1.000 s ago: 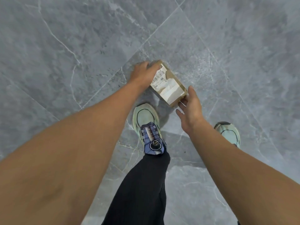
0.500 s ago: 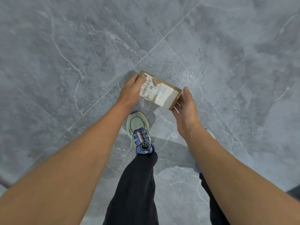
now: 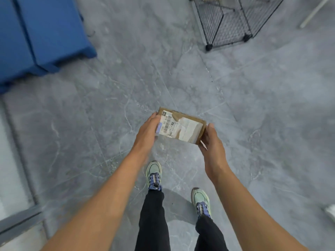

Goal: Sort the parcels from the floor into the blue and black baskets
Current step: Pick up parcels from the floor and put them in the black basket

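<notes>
A small brown cardboard parcel (image 3: 183,126) with a white barcode label is held above the grey floor, between both hands. My left hand (image 3: 148,131) grips its left end, fingers wrapped over the edge. My right hand (image 3: 211,144) holds its right end. The blue basket (image 3: 41,33) stands on the floor at the upper left. The black wire-mesh basket (image 3: 232,20) stands at the upper right, with something pale showing at its top edge.
Grey marble floor tiles (image 3: 108,98) lie between me and both baskets. My two feet in pale green shoes (image 3: 153,175) stand below the parcel. A grey frame or threshold (image 3: 18,187) runs along the left edge. A white object (image 3: 330,211) shows at the right edge.
The parcel has come up off the floor, held in both hands. My view has risen and tilted forward, so the blue and black baskets have come into sight.
</notes>
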Available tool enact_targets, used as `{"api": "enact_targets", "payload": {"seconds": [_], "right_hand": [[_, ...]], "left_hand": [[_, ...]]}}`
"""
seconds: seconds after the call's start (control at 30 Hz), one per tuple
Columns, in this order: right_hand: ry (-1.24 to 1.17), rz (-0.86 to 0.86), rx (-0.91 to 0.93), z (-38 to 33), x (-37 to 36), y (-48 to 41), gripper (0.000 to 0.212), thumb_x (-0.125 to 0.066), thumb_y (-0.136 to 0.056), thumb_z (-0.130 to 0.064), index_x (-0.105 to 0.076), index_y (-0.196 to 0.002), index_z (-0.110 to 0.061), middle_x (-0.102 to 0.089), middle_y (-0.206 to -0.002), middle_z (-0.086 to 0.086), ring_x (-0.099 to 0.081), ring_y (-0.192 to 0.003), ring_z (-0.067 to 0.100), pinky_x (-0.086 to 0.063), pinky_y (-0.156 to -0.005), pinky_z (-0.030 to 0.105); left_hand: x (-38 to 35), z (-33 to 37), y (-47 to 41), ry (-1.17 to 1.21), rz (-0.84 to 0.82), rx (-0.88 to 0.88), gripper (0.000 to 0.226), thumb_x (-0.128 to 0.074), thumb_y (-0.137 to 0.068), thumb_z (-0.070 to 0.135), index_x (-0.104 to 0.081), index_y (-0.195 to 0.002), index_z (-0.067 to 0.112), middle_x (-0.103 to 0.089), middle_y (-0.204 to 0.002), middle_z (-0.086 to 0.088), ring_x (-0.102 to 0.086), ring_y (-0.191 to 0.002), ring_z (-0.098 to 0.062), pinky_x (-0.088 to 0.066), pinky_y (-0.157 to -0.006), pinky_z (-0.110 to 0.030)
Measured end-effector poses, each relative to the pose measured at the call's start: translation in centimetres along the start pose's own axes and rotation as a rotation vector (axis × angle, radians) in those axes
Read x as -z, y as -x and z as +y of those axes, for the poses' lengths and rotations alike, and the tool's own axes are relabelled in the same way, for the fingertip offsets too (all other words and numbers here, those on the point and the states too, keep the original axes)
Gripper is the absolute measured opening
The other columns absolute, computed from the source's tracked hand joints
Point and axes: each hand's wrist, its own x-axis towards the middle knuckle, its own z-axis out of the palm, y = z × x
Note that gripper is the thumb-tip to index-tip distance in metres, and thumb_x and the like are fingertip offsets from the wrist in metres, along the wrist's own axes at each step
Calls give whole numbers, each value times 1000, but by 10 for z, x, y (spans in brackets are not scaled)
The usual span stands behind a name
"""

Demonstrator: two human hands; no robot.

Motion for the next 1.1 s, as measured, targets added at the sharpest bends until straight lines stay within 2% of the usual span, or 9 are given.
{"api": "enact_targets", "payload": {"seconds": [0.1,0.2,0.3,0.43,0.57,0.73,0.87,1.0,1.1], "right_hand": [[62,-74,90,-52,2,51,39,-33,-112,-51,-71,-111,-41,-73,-110,-23,-59,-121,-1,-40,-118,38],[127,-174,160,-95,4,103,44,-30,-111,-55,-71,-118,-40,-69,-123,-17,-58,-123,2,-37,-123,45],[229,-280,229,-126,0,153,53,-29,-109,-62,-71,-130,-36,-68,-134,-11,-57,-130,9,-35,-123,49],[361,-423,312,-153,-15,221,64,-31,-100,-74,-69,-133,-35,-68,-135,-8,-58,-130,11,-36,-122,52],[438,-577,368,-163,-50,292,58,-29,-107,-64,-73,-125,-31,-70,-129,-5,-58,-130,16,-35,-123,51],[531,-758,426,-134,-107,384,54,-29,-109,-62,-71,-122,-31,-68,-130,-4,-53,-137,21,-28,-126,54],[636,-877,425,-86,-143,448,69,-27,-103,-74,-61,-145,-31,-61,-147,-5,-47,-144,21,-22,-128,56],[719,-1039,426,-19,-171,530,51,-27,-107,-66,-68,-112,-37,-67,-123,-13,-53,-127,16,-27,-124,46],[773,-1153,419,31,-183,591,43,-29,-109,-61,-65,-108,-38,-66,-115,-10,-55,-114,14,-29,-111,37]], "left_hand": [[5,42,65,55,72,-89,30,-39,-110,39,-67,-118,41,-74,-108,21,-64,-89,17,-47,-94,-32],[11,68,132,123,153,-152,47,-42,-105,53,-58,-145,35,-69,-130,11,-63,-111,8,-48,-102,-36],[22,84,199,208,246,-192,53,-42,-105,54,-53,-151,30,-68,-135,6,-60,-118,1,-47,-109,-41],[42,93,292,295,373,-262,41,-35,-111,46,-65,-135,33,-73,-115,17,-63,-101,11,-48,-106,-38],[72,83,375,389,525,-317,41,-35,-110,48,-65,-134,34,-73,-116,16,-62,-107,5,-49,-95,-31],[117,38,482,508,731,-374,38,-35,-111,44,-71,-119,33,-74,-116,9,-65,-105,1,-48,-86,-27],[145,-13,560,593,868,-388,40,-35,-111,43,-75,-107,40,-78,-100,16,-70,-95,4,-51,-84,-25],[167,-82,646,684,1005,-418,50,-36,-111,39,-77,-88,55,-77,-93,25,-68,-91,10,-52,-91,-30],[173,-136,704,779,1140,-423,36,-36,-112,40,-71,-110,43,-76,-94,29,-66,-90,17,-50,-99,-33]]}}
